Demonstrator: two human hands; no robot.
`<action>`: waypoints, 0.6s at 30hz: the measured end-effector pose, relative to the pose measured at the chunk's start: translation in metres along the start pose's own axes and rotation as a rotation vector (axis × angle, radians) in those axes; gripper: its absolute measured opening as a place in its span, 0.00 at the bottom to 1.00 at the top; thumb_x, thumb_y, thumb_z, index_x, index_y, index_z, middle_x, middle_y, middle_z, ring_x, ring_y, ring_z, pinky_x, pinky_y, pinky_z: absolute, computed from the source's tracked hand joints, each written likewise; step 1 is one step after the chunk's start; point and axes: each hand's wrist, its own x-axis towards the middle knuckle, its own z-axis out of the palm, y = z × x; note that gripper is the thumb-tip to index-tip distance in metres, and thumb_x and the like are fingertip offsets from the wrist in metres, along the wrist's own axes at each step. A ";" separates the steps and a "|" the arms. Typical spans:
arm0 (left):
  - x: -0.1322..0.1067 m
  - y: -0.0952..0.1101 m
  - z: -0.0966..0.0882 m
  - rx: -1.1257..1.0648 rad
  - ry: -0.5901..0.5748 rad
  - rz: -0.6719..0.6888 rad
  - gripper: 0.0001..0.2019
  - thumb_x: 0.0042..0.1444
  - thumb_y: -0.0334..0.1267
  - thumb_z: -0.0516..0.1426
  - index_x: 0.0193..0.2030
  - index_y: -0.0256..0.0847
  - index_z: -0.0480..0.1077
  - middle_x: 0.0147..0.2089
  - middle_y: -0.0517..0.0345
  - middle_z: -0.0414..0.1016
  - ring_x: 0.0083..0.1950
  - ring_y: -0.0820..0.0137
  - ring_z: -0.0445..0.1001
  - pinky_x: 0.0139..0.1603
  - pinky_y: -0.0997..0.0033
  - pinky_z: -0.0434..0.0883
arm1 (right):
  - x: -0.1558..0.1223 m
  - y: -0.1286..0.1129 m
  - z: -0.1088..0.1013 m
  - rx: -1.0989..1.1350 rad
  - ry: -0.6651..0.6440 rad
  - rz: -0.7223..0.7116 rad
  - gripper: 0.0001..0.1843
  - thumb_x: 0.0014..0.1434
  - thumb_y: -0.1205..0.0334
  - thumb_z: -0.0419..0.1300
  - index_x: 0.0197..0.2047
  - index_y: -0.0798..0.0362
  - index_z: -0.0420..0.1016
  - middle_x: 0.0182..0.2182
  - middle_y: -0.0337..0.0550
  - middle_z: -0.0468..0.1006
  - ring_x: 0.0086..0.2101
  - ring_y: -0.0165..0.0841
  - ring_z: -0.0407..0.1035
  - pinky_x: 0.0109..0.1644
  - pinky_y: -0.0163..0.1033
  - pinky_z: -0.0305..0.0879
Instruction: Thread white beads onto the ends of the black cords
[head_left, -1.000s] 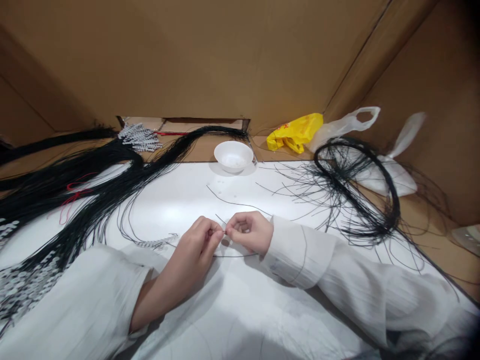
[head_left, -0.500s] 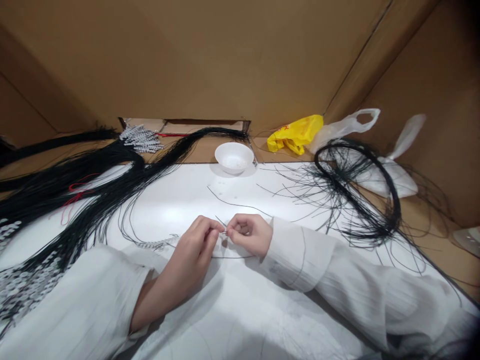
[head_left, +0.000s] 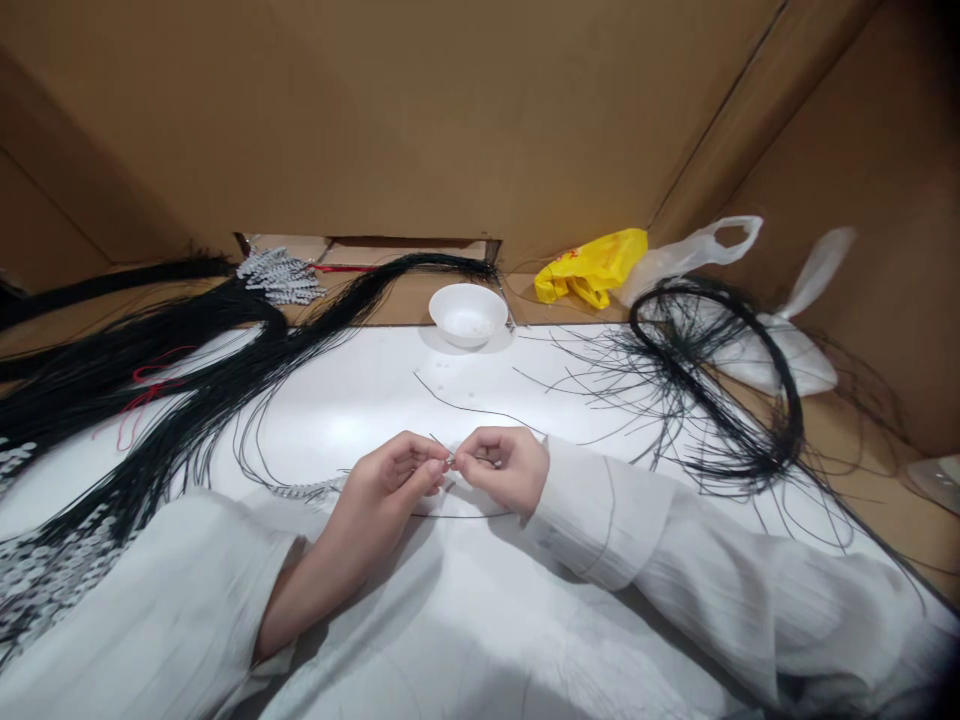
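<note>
My left hand (head_left: 394,490) and my right hand (head_left: 506,465) meet fingertip to fingertip over the white table (head_left: 337,400). Both are closed in a pinch on a thin black cord (head_left: 437,439), whose short end pokes up between them. A tiny pale piece, perhaps a bead, shows at the fingertips; it is too small to make out. Beyond my hands lies a loose black cord (head_left: 480,409). Beside my left wrist, a row of small white pieces (head_left: 307,489) threaded on cords rests on the table. The white bowl (head_left: 469,315) stands further back with a little something pale inside.
Bundles of black cords (head_left: 202,400) with white pieces at their ends cover the left side, one tied with red string (head_left: 146,397). At right lies a coil of black cords (head_left: 787,400). Behind are a yellow bag (head_left: 592,268), white plastic bags (head_left: 697,250) and a cardboard wall (head_left: 375,120).
My left thumb has shifted up toward the right fingertips, and the left fingers have curled differently around the pinch. My right hand has barely moved.
</note>
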 end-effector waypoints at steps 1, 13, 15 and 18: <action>0.000 0.000 0.000 -0.017 -0.012 -0.010 0.06 0.56 0.38 0.53 0.35 0.38 0.68 0.31 0.60 0.71 0.32 0.74 0.67 0.33 0.76 0.64 | 0.000 0.001 0.001 -0.018 0.008 -0.009 0.06 0.45 0.64 0.57 0.23 0.58 0.71 0.14 0.32 0.58 0.18 0.22 0.51 0.22 0.30 0.48; 0.001 0.000 0.001 -0.172 -0.063 -0.068 0.05 0.55 0.37 0.54 0.35 0.38 0.69 0.29 0.61 0.71 0.31 0.76 0.67 0.34 0.78 0.64 | -0.004 -0.001 0.003 -0.103 0.028 -0.013 0.06 0.46 0.63 0.54 0.21 0.56 0.66 0.15 0.33 0.59 0.19 0.22 0.51 0.23 0.30 0.48; 0.001 0.000 0.001 -0.188 -0.056 -0.075 0.06 0.55 0.36 0.54 0.36 0.38 0.70 0.29 0.61 0.71 0.31 0.76 0.68 0.35 0.77 0.64 | -0.004 0.000 0.003 -0.110 0.037 -0.012 0.06 0.45 0.63 0.54 0.22 0.57 0.67 0.15 0.34 0.59 0.19 0.23 0.51 0.23 0.30 0.49; 0.000 0.001 0.001 -0.200 -0.048 -0.092 0.06 0.55 0.37 0.54 0.35 0.38 0.70 0.29 0.61 0.71 0.31 0.75 0.68 0.35 0.77 0.65 | -0.005 -0.001 0.004 -0.111 0.044 -0.014 0.06 0.45 0.64 0.54 0.22 0.57 0.67 0.15 0.34 0.60 0.19 0.23 0.52 0.23 0.30 0.49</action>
